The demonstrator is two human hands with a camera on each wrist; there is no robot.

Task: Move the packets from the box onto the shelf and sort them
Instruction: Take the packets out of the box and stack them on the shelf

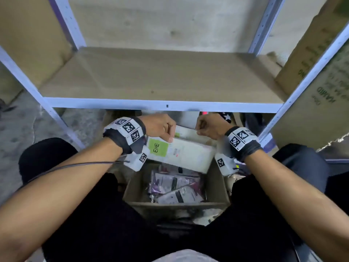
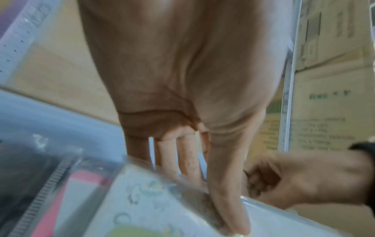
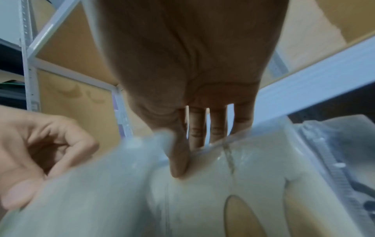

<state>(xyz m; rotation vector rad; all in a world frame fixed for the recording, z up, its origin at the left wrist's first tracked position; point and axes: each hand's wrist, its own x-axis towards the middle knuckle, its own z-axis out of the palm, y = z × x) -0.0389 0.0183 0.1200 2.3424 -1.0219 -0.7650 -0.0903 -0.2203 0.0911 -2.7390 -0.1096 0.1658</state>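
A stack of white packets (image 1: 186, 152), the top one with a green label, hangs over the open cardboard box (image 1: 130, 188), just under the shelf's front rail. My left hand (image 1: 160, 127) pinches its far left edge, thumb on top in the left wrist view (image 2: 227, 208). My right hand (image 1: 207, 126) pinches the far right edge; the right wrist view shows its thumb (image 3: 178, 163) pressed on a clear-wrapped white packet (image 3: 202, 200). More packets (image 1: 175, 188) in grey and purple wrap lie in the box. The wooden shelf board (image 1: 160, 76) above is bare.
White metal uprights (image 1: 28, 82) frame the shelf on both sides. Large printed cartons (image 1: 324, 87) lean at the right. My knees flank the box. Dark items (image 1: 251, 120) sit under the shelf behind the box. Concrete floor lies at the left.
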